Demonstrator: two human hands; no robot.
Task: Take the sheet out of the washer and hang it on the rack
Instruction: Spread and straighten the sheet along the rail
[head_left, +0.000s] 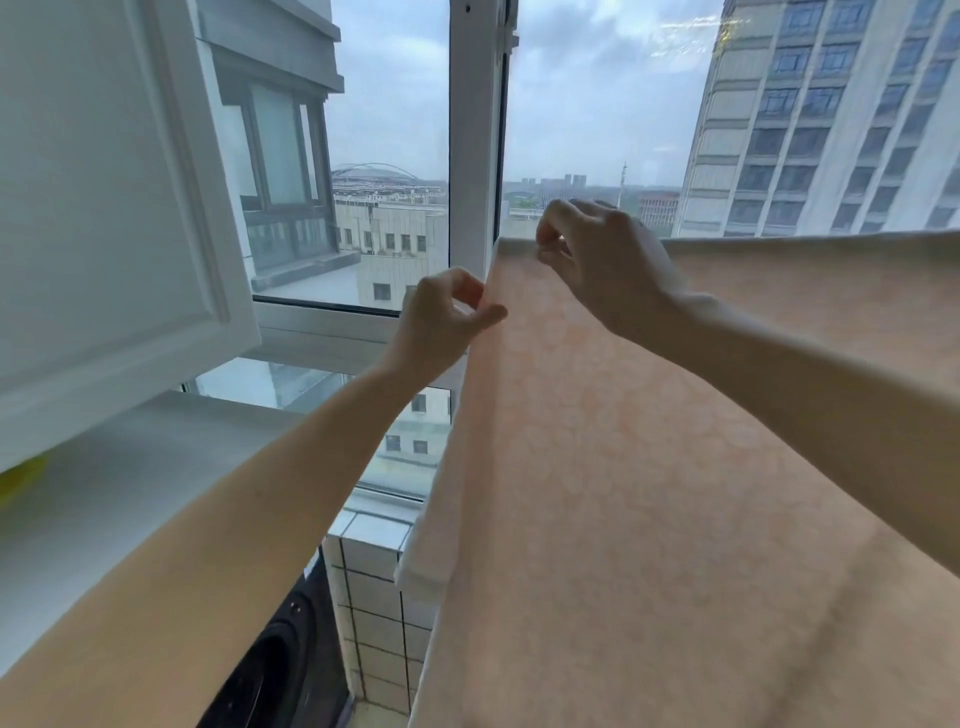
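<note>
Peach sheet draped at the right of the frame, both hands on its near corner.

The sheet (649, 467) fills the centre and right. Its top fold runs level from the upper centre to the right edge, and the cloth hangs from it towards the bottom of the frame, with its left edge slanting down to the bottom centre. Whatever carries the fold is hidden under the cloth. The left hand (447, 317), at mid-frame, pinches the sheet's left edge between thumb and curled fingers. The right hand (597, 260), just above and to its right, pinches the top fold at the corner. A dark washer (280, 670) sits at the bottom left of centre beside a tiled wall (379, 597). A white cabinet door (104, 208) fills the upper left, and a window frame (475, 130) stands behind the hands.
</note>
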